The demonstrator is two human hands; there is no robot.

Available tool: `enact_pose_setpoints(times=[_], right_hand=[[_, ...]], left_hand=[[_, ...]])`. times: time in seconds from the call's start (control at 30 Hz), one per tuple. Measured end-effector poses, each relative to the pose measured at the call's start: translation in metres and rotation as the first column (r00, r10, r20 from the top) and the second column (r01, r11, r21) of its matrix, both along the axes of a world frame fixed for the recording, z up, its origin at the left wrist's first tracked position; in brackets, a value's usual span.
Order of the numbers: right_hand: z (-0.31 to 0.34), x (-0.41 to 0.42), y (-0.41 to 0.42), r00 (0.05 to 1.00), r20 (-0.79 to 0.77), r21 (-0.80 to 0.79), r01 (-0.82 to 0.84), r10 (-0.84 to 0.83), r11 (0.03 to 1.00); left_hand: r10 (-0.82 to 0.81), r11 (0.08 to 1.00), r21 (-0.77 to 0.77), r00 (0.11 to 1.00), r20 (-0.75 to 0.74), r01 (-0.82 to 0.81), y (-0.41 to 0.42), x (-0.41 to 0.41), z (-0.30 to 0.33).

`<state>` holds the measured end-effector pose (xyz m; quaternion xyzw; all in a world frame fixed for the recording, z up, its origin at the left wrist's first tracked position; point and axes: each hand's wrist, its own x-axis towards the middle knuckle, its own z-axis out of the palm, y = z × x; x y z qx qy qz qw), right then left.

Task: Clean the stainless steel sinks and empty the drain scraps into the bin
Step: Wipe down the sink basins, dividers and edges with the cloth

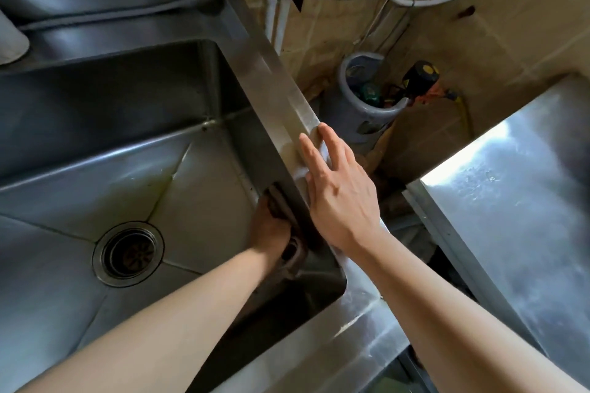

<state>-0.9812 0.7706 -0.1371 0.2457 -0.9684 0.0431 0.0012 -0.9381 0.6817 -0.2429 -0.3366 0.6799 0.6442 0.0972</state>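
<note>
A deep stainless steel sink (79, 188) fills the left of the head view, with a round drain strainer (128, 254) in its floor. My left hand (271, 226) is down inside the basin against the right wall and grips a dark scrubbing pad (281, 201) pressed to that wall. My right hand (338, 195) lies flat on the sink's right rim (274, 80), fingers straight, with a pale cloth (298, 169) partly showing under it.
A grey plastic bin (364, 108) holding scraps and bottles stands on the floor in the corner beyond the rim. A second steel counter (517, 188) is at the right. Pipes and cables run along the tiled wall (479, 25).
</note>
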Motion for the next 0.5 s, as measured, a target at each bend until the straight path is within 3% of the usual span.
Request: enact_pose_setpoints(times=[0.13, 0.27, 0.4, 0.5], right_hand=[[-0.006, -0.001, 0.0, 0.999, -0.032, 0.01, -0.002, 0.002, 1.0], [-0.01, -0.003, -0.001, 0.999, -0.051, 0.017, 0.01, -0.009, 1.0], [-0.01, -0.001, 0.0, 0.999, -0.032, 0.027, 0.016, -0.016, 1.0], [-0.011, -0.002, 0.002, 0.999, -0.035, 0.031, 0.017, -0.016, 0.999]], left_hand=[[-0.088, 0.98, -0.156, 0.977, 0.195, 0.119, -0.003, -0.004, -0.041], [-0.124, 0.96, -0.218, 0.963, 0.238, 0.178, -0.003, -0.007, -0.054], [-0.138, 0.975, -0.137, 0.956, 0.259, 0.177, -0.014, -0.007, -0.044], [-0.013, 0.999, 0.037, 0.996, 0.094, 0.009, -0.02, -0.01, -0.006]])
